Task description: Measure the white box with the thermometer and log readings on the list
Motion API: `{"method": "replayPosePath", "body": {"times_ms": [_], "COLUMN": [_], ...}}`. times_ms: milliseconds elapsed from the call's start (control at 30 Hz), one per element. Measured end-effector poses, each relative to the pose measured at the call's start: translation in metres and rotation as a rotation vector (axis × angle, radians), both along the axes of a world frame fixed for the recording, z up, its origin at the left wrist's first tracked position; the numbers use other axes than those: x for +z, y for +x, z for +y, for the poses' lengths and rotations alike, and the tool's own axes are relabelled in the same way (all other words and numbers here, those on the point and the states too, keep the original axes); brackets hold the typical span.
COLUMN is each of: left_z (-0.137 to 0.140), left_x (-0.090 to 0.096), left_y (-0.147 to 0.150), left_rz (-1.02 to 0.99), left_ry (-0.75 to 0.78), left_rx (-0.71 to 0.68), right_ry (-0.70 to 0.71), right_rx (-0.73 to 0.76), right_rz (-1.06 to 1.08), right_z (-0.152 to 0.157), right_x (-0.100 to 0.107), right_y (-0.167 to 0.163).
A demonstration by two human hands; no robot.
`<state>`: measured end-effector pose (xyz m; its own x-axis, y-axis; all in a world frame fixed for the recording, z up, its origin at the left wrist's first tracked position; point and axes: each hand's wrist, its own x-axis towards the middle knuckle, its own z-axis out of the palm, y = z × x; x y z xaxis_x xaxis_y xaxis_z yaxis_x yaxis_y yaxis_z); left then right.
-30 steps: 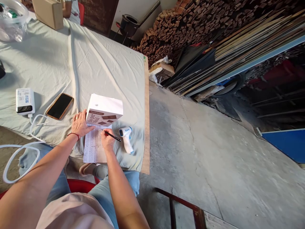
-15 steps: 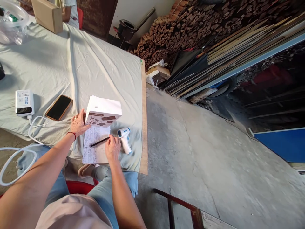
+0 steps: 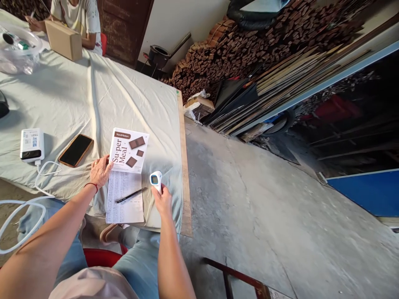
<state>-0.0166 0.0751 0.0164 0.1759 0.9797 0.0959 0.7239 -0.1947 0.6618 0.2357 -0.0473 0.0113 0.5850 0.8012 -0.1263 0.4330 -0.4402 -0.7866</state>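
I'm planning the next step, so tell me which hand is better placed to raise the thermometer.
Right, I judge: the right hand grips the thermometer by its handle. The left hand is at the left edge of the booklet, farther away.

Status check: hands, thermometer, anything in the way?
Right hand holding infrared thermometer. Left hand at left edge of Su-per Meal booklet. Pen across lower page; nothing seen blocking thermometer.

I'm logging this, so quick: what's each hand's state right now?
Left hand: at the left edge of the notebook cover; whether it grips cannot be told.
Right hand: closed, holding the infrared thermometer.
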Motion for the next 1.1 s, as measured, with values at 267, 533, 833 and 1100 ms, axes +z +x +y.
{"method": "replayPosePath", "body": {"times_ms": [267, 533, 833, 1100], "left_z": [-0.002, -0.003, -0.003, -0.001], "left_x": [0.004, 0.003, 0.000, -0.003], "left_y": [-0.001, 0.000, 0.000, -0.001], "left_rz": [0.090, 0.123, 0.135, 0.090], "left_ry": [0.025, 0.030, 0.023, 0.014], "left_rx": [-0.005, -0.011, -0.024, -0.023], "right_ry": [0.483, 0.426, 0.454, 0.448], "right_rx": [0.081, 0.096, 0.072, 0.065], "right_rz": [0.751, 0.783, 0.769, 0.766], "right_z": [0.052, 0.088, 0.089, 0.089], "right_x": [0.050, 0.064, 0.065, 0.069], "right_y": [-0.074, -0.088, -0.096, -0.104]}}
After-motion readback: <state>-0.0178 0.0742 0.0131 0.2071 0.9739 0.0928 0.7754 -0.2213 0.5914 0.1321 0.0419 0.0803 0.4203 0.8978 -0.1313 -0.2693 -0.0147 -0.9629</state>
